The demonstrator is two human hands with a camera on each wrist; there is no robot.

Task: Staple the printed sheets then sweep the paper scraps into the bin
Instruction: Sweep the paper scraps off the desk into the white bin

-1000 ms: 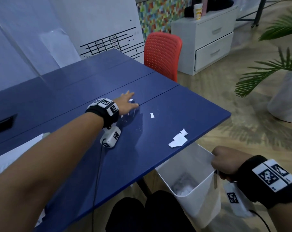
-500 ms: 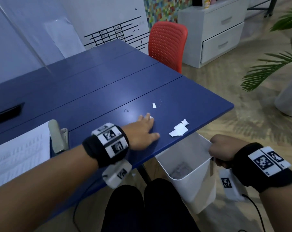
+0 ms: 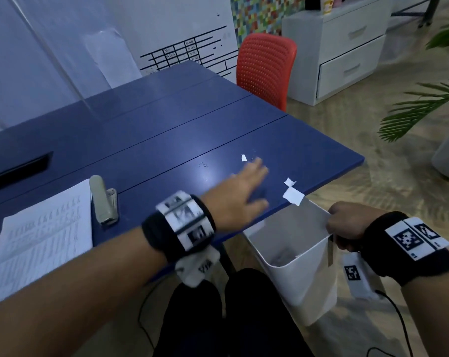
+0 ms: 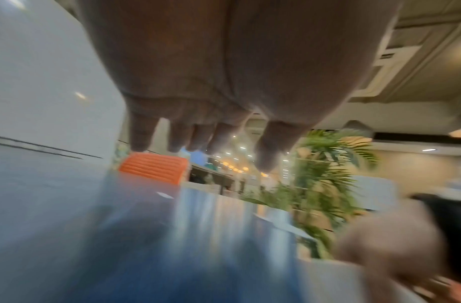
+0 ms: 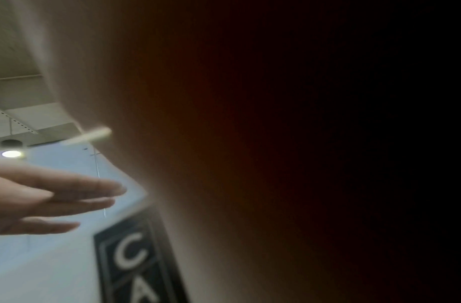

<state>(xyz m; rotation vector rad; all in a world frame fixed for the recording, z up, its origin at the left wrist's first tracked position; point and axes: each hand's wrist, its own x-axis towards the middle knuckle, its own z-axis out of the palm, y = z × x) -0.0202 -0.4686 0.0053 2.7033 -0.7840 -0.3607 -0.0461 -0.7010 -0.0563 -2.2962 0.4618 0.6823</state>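
Observation:
My left hand [image 3: 246, 186] lies blurred over the blue table [image 3: 166, 140] with straight, spread fingers [image 4: 180, 139], close to the near edge. A small white scrap [image 3: 243, 157] lies just beyond its fingertips. Two larger white scraps [image 3: 292, 194] sit at the table's edge, to the right of the hand. My right hand [image 3: 346, 225] grips the rim of the white bin [image 3: 303, 274], held just under that edge. Torn paper lies at the bin's bottom. The printed sheets [image 3: 38, 243] lie at the left with the grey stapler [image 3: 103, 199] beside them.
A red chair [image 3: 265, 68] stands at the table's far side, with a white drawer cabinet [image 3: 346, 47] behind it. A potted palm [image 3: 424, 109] is on the floor at the right. A black slot [image 3: 17, 171] is set in the table at the far left.
My left hand drew back from the far middle of the table to the near edge, then slid right and forward toward the scraps. The right hand kept holding the bin.

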